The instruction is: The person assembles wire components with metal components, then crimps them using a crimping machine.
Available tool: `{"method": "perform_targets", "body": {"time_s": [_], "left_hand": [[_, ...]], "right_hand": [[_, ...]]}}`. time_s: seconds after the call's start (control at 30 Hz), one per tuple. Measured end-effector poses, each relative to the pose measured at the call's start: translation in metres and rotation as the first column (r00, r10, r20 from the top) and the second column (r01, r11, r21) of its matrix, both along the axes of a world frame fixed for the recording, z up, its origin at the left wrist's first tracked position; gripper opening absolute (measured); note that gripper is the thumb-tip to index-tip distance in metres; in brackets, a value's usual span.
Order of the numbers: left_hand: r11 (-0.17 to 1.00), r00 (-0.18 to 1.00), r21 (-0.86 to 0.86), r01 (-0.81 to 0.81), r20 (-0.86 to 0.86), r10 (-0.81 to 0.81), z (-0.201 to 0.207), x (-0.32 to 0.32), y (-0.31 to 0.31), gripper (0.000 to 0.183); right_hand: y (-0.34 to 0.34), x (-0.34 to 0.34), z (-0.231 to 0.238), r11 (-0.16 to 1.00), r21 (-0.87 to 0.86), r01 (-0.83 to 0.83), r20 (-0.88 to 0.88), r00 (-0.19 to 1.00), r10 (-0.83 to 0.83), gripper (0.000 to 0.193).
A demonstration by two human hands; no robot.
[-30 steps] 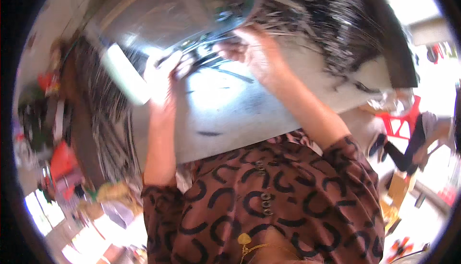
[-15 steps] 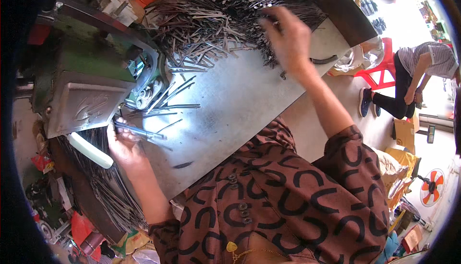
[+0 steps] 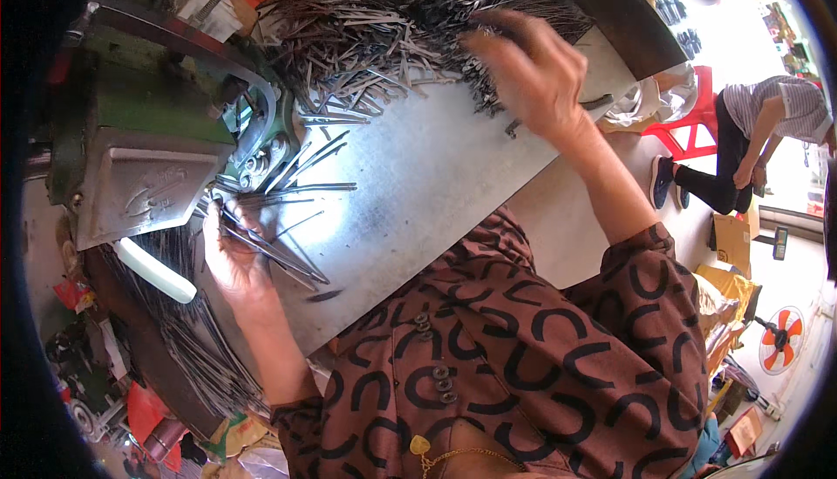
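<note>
My left hand (image 3: 240, 257) is closed around a few thin dark metal strips (image 3: 295, 264), beside the green machine (image 3: 144, 113). Their ends point right, over the grey metal tabletop (image 3: 410, 178). Just above this hand, several loose strips (image 3: 327, 188) fan out from the machine's lit working part (image 3: 255, 165). My right hand (image 3: 540, 74) hovers at the near edge of a large heap of dark metal strips (image 3: 375, 30), its fingers bent and smeared by motion. Whether anything is in it I cannot make out.
A pale green handle (image 3: 157, 271) juts out below the machine. More long strips (image 3: 205, 353) lie at lower left. A dark raised board (image 3: 623, 21) borders the heap on the right. Beyond the table are a red stool (image 3: 689, 122), a bending person (image 3: 772, 122) and a fan (image 3: 781, 339).
My right hand has shifted slightly right and down by the heap, its fingers more curled. The strips in my left hand have tilted more steeply downward, and that hand has turned a little.
</note>
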State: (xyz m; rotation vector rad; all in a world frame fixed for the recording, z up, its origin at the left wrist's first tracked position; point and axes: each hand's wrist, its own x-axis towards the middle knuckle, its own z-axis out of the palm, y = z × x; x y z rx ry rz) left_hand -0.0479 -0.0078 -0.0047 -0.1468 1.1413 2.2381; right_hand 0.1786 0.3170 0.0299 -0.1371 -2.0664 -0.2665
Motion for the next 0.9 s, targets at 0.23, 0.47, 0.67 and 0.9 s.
{"method": "perform_targets", "body": {"time_s": [0.23, 0.47, 0.67, 0.9], "left_hand": [[0.995, 0.999, -0.091, 0.03, 0.02, -0.028, -0.003, 0.013, 0.015, 0.021], [0.94, 0.927, -0.333, -0.068, -0.369, -0.064, 0.009, 0.028, 0.034, 0.03], [0.961, 0.929, -0.275, -0.01, -0.359, -0.093, 0.011, 0.022, 0.031, 0.022], [0.961, 0.94, -0.277, -0.002, -0.329, -0.093, 0.007, 0.023, 0.029, 0.02]], "right_hand": [[-0.148, -0.048, 0.032, 0.752, -0.337, -0.567, 0.127, 0.763, 0.633, 0.012], [-0.165, -0.114, -0.026, -0.186, -0.983, -0.01, -0.126, 0.774, 0.621, 0.021], [-0.168, -0.131, -0.024, -0.312, -0.949, 0.039, -0.153, 0.809, 0.568, 0.022], [-0.167, -0.132, -0.023, -0.381, -0.921, 0.086, -0.174, 0.783, 0.597, 0.019]]}}
